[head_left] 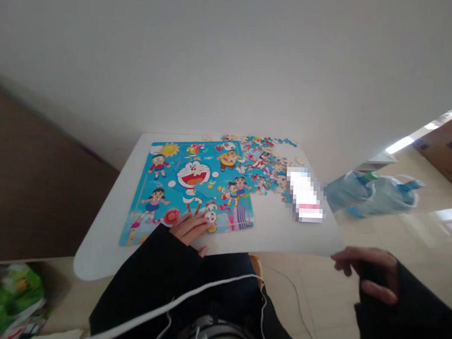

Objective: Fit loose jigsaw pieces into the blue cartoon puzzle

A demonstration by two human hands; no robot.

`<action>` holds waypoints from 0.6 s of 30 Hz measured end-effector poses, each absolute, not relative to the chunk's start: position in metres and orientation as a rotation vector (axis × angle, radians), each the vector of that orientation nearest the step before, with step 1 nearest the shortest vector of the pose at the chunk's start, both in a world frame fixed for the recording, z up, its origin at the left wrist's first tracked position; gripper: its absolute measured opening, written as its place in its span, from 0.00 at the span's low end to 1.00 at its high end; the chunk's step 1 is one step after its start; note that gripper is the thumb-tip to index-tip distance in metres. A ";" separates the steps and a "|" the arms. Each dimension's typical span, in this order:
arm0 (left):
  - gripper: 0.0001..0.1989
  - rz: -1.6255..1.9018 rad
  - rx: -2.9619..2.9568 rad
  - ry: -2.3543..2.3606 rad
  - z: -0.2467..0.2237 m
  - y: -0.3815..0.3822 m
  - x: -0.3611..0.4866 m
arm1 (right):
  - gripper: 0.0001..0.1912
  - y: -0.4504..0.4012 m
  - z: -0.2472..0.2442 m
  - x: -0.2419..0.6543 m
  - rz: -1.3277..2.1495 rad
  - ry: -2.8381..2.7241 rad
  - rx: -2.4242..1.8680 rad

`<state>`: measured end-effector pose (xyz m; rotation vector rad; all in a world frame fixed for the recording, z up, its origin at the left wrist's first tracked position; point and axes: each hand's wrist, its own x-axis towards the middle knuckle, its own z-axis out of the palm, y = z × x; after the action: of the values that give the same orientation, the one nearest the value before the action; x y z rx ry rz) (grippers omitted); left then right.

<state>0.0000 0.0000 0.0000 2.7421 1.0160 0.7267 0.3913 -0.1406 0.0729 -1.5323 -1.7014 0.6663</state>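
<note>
A pixelated block blurs the white object (305, 195) beside the loose jigsaw pieces (259, 166), whose printed details are too small to tell. The left hand (188, 227) hides part of the cartoon jigsaw puzzle (187, 188); picture edges cut off a cardboard box (446, 149) and a green plastic bag (9, 295).

A plain indoor room, seemingly a home or small office: white wall (230, 65), glossy beige floor tiles (310, 303), a cartoon jigsaw puzzle (191, 188) on a white table (98, 254), large blue water jugs (382, 194), and a cardboard box (446, 149).

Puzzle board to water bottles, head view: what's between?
Head view: loose puzzle pieces, a pixelated white object, then the table edge.
</note>
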 end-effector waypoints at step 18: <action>0.21 0.693 2.769 1.025 -0.002 -0.001 0.003 | 0.22 0.147 0.062 0.374 0.248 -2.135 -2.412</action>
<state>0.0032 -0.0009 -0.0017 2.7686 1.0248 0.6930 0.3744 0.1473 0.0623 -2.4123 -2.1354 0.2477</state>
